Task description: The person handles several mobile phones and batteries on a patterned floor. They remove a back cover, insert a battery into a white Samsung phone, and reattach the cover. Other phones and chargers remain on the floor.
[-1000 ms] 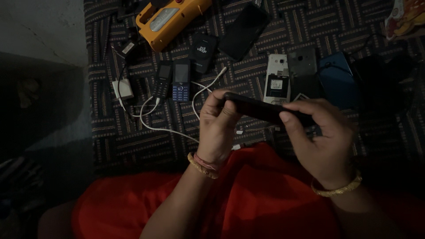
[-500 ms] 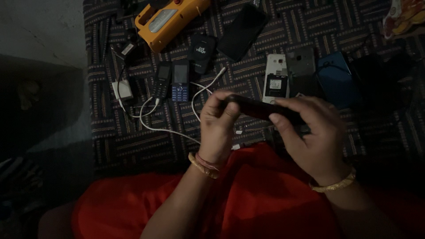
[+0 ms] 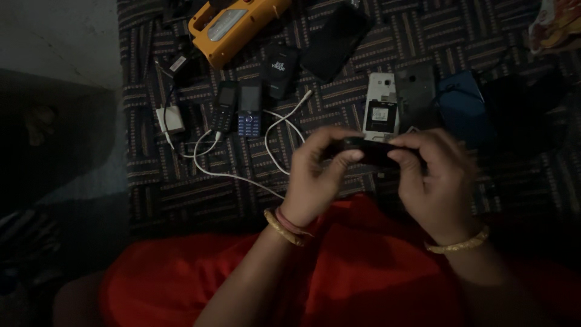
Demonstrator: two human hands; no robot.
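Both hands hold one dark phone (image 3: pixel 370 150) edge-on above my lap, over the front of a patterned mat (image 3: pixel 181 181). My left hand (image 3: pixel 318 178) grips its left end, thumb on top. My right hand (image 3: pixel 433 181) wraps the right end, fingers curled over it. Most of the phone is hidden by my fingers. Just beyond it lies an opened white phone (image 3: pixel 381 106) with its back off.
On the mat lie two small keypad phones (image 3: pixel 239 109), a white charger with cable (image 3: pixel 172 121), an orange device (image 3: pixel 233 24), a dark phone (image 3: pixel 336 39), a grey back cover (image 3: pixel 416 91) and a blue case (image 3: pixel 463 109). Red cloth (image 3: pixel 339 278) covers my lap.
The hands have closed in together along the dark phone, and it now sits more level and more covered by the fingers. Things on the mat have not moved.
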